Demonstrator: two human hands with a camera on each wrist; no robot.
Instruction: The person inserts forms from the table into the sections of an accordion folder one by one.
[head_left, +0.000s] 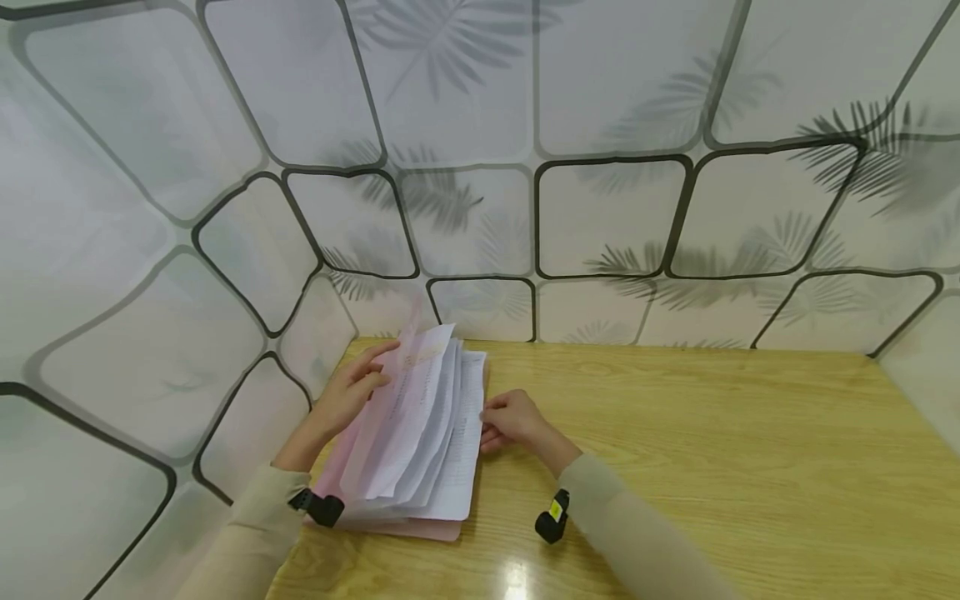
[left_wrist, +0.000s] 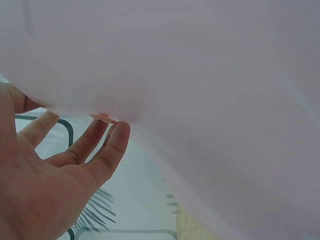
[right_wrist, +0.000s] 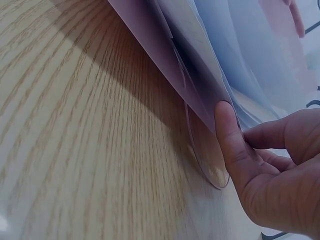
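A pink folder (head_left: 420, 527) lies at the table's left end with its leaves fanned up. Printed white sheets (head_left: 420, 417) spread inside it, the right ones flatter than the left. On the left side a see-through pink cover (left_wrist: 200, 75) stands raised and fills most of the left wrist view. My left hand (head_left: 348, 396) touches this cover near its upper edge, fingers spread and loosely bent. At the right edge of the sheets my right hand (head_left: 517, 421) pinches the paper; in the right wrist view its thumb (right_wrist: 230, 130) presses on the edge.
The wooden table (head_left: 712, 458) extends to the right. Patterned cloth-like walls (head_left: 480, 225) rise behind it and close on the left of the folder. A small black device (head_left: 551, 521) is strapped at my right wrist, another (head_left: 322, 508) at my left.
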